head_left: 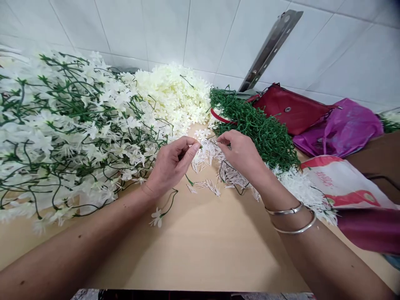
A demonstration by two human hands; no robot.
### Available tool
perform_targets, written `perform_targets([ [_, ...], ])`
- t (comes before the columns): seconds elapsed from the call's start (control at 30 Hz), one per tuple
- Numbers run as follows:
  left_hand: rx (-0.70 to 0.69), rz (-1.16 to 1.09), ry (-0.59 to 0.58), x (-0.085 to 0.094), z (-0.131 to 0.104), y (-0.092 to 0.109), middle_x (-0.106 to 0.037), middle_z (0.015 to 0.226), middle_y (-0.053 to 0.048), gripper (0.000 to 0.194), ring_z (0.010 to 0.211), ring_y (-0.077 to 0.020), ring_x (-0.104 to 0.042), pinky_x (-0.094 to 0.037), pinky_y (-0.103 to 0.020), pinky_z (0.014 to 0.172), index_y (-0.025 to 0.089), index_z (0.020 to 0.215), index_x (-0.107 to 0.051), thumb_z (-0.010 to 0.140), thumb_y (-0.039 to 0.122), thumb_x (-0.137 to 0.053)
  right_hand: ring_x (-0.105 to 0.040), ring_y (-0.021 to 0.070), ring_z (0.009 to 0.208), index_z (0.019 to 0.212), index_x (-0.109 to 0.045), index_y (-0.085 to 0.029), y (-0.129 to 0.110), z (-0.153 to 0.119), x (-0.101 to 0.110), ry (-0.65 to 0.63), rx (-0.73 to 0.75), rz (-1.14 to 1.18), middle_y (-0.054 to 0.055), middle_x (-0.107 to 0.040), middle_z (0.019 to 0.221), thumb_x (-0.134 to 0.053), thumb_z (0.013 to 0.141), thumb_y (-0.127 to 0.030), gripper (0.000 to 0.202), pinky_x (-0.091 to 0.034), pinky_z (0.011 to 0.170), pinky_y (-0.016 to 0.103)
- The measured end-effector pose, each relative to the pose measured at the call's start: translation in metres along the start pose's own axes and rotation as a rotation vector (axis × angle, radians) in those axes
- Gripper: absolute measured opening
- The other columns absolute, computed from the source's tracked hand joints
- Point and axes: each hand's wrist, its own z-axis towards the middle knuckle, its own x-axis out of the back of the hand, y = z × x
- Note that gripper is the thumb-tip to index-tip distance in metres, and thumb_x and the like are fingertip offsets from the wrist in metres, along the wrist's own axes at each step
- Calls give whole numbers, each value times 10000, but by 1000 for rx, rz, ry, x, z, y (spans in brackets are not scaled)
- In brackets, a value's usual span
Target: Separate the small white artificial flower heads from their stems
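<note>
My left hand (pixel 173 163) is closed, thumb against forefinger, on a green artificial flower stem (pixel 189 181). One end of the stem shows below the hand, and a bit of green shows at the fingertips. My right hand (pixel 240 153) is pinched a short way to the right; what its fingertips hold, if anything, is too small to make out. Between and below the hands lie loose white stamens (pixel 208 187) and a few white petal pieces (pixel 202 133). A single white artificial flower (pixel 157 217) on a curved stem lies near my left wrist.
Finished-looking white flowers (pixel 93 137) heap up at left. Behind are cream blossoms (pixel 175 89), then green stems (pixel 262 133) and more white stamens (pixel 308 191) at right. A red bag (pixel 289 106), purple plastic bag (pixel 346 125) and printed bag (pixel 350 183) crowd the table's (pixel 200 250) right side.
</note>
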Motion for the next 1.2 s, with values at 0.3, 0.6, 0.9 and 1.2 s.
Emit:
perform_targets([
  [0.3,49,37,-57,5,0,0,-409,599,70,205,538,-93,-372,-307,-235,533,171,919,-650,995,315,-526,-572,156,619,807,-646,-224,-29,-70,24,-467,65,10,-16,-675,706,-652,812,-166,58,-338,562,266],
  [0.6,-301,253,-475,-1,-4,-4,-680,895,-62,239,804,-157,-645,-513,-266,722,156,971,-707,1017,297,-519,-600,172,644,791,-663,-216,-1,-45,-3,-65,-38,223,6,-687,721,-557,861,-166,136,-412,631,290],
  [0.9,-307,720,-108,10,25,8,-694,1183,-148,177,982,-212,-695,-578,-361,864,114,1058,-679,999,136,-514,-669,188,735,948,-685,-203,8,-52,-14,201,-205,727,43,-705,847,-651,821,-330,182,-490,674,312],
  [1.2,-6,1172,-545,-12,80,16,-758,1117,-133,196,1017,-279,-683,-513,-393,889,158,1065,-748,902,164,-639,-627,155,756,945,-742,-204,22,-47,-14,294,-137,785,20,-668,858,-637,792,-182,186,-495,722,305],
])
